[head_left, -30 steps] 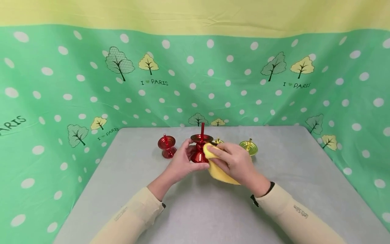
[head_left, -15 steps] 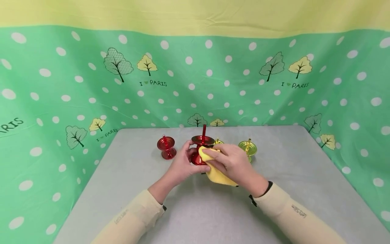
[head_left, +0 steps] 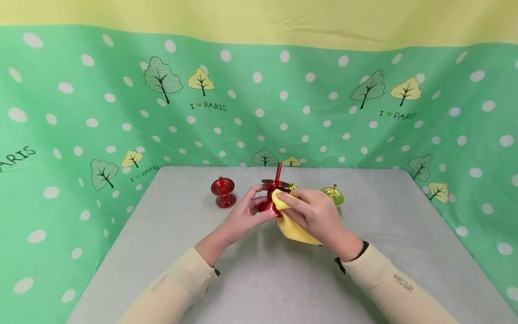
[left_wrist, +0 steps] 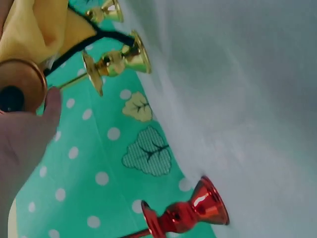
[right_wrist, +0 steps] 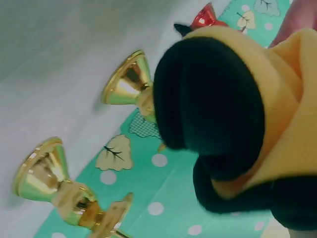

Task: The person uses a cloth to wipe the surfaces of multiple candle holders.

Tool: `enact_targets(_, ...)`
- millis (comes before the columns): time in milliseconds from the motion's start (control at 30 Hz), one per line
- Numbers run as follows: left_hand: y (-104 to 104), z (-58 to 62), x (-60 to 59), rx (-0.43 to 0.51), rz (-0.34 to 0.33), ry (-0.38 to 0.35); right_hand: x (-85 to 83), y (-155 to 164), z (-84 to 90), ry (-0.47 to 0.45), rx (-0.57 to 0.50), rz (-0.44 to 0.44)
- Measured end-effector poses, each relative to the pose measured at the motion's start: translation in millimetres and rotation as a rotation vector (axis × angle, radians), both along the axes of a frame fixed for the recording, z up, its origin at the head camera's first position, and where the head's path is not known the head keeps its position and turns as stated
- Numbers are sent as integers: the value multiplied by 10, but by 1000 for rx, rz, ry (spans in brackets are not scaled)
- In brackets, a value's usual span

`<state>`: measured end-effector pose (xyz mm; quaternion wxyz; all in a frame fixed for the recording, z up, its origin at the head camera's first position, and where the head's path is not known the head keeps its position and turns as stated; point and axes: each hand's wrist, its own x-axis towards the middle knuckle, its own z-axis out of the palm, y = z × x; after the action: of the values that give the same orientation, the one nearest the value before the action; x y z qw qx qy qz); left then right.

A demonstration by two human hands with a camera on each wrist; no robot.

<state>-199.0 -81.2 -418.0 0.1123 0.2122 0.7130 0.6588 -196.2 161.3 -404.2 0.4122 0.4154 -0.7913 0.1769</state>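
My left hand (head_left: 244, 216) grips a shiny red candle holder (head_left: 267, 207) by its body, above the table. Its dish is uppermost, and the thin red spike leans slightly right. In the left wrist view its round coppery underside (left_wrist: 35, 82) shows, dark at the centre. Pinched in my right hand (head_left: 317, 213) is a yellow cloth (head_left: 297, 230) with dark edging, pressed against the holder's right side. A loose part of the cloth hangs below the fingers. Cloth and fingers hide much of the holder's body, and in the right wrist view the cloth (right_wrist: 282, 69) covers the right hand's fingers.
A second red candle holder (head_left: 223, 192) stands upright to the left on the grey table (head_left: 259, 288). Behind my right hand are two gold ones, one partly hidden (head_left: 294, 186) and one farther right (head_left: 333, 194). Green dotted fabric (head_left: 259, 99) hangs around the table.
The held candle holder has shifted a little right and tips more to the right, with the left hand following. The right hand and cloth dipped slightly, then rose again along the holder's side.
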Motion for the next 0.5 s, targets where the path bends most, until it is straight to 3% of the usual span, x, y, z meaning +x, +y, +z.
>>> enact_targets(133,-23,12,-45,37,-28,-65,-2,27,15,-24,-16,-2)
enact_targets(333,-1,24,-53,5,58,-83,25,-27,65,-9,40,-5)
enact_targets(500,3,46,-30,9,115,-85,-16,40,33,-1,20,-85)
